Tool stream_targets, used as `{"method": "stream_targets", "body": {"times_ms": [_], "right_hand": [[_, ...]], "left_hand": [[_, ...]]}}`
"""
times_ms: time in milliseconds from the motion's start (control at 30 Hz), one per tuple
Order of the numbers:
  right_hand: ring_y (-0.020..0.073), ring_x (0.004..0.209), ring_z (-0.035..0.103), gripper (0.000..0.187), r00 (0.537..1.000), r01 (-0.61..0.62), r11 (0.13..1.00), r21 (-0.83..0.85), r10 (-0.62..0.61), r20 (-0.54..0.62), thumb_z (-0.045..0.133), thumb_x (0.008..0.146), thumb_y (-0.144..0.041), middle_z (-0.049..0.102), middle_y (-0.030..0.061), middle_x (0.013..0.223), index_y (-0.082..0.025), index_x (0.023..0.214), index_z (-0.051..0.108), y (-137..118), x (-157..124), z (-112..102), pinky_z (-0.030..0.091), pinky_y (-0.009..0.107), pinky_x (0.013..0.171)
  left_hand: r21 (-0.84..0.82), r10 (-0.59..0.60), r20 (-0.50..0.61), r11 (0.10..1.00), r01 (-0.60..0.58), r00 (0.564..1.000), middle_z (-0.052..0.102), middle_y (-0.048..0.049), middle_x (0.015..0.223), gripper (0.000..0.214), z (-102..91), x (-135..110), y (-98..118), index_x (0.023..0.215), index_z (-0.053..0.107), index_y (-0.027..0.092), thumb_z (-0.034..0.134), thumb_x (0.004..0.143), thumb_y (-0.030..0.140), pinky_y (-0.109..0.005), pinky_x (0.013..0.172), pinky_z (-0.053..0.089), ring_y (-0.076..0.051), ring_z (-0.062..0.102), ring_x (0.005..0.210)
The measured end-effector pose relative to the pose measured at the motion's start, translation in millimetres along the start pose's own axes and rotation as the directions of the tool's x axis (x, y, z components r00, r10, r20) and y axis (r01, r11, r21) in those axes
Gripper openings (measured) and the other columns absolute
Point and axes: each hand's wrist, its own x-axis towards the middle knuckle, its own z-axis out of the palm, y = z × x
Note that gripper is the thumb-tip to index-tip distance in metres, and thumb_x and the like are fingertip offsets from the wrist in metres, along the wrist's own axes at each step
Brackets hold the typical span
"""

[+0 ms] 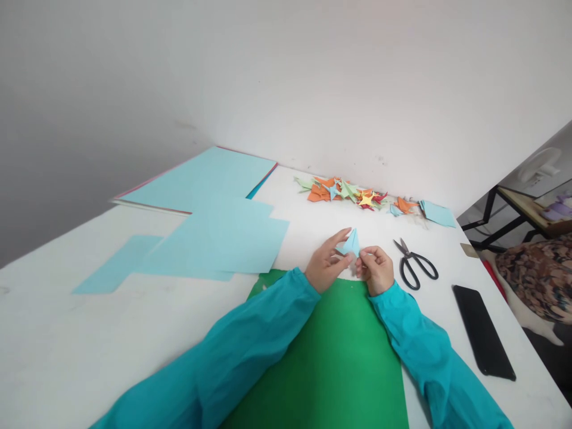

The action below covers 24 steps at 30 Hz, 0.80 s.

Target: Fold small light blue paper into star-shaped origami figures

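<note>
Between my two hands is a small light blue folded paper (352, 243), creased to a point at the top. My left hand (328, 262) grips its left side, thumb below and fingers behind. At the lower right corner, my right hand (376, 269) pinches the paper between thumb and forefinger. Both hands are raised around the far edge of a green sheet (339, 351) lying on the white table (147, 345). Just right of my right hand lie black-handled scissors (413, 262), their blades slightly apart and pointing away.
Along the wall runs a row of colourful folded paper figures (344, 192), with a stack of blue paper squares (437, 213) at its right end. Large light blue sheets (223, 238) overlap on the left. A black phone-like slab (484, 332) lies near the table's right edge.
</note>
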Motion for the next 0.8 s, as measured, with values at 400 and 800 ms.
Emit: {"method": "stream_targets", "body": {"times_ms": [400,800], "right_hand": [[0.0093,0.037,0.052,0.018,0.995,0.088,0.957,-0.275,-0.074,0.061,0.071,0.06,-0.028,0.061,-0.0021,0.047,-0.016,0.07,0.062,-4.9,-8.7,4.3,0.043,0.021,0.037],[0.0123,0.059,0.055,0.015,0.869,0.495,0.696,-0.521,-0.375,0.323,0.063,0.069,-0.02,0.062,0.005,0.08,-0.022,0.084,0.067,-14.7,-22.3,11.7,0.046,0.025,0.047]], "left_hand": [[-0.019,-0.138,-0.031,0.99,0.138,0.99,0.06,-0.0015,0.063,0.026,-3.8,4.7,-3.8,0.086,0.068,0.011,0.061,0.068,0.029,-0.022,0.05,0.047,-0.008,0.055,0.046],[-0.439,-0.367,-0.082,0.848,0.297,0.926,0.067,-0.004,0.065,0.038,0.0,6.9,-2.6,0.084,0.069,0.01,0.076,0.048,0.02,-0.026,0.061,0.049,-0.012,0.059,0.059]]}}
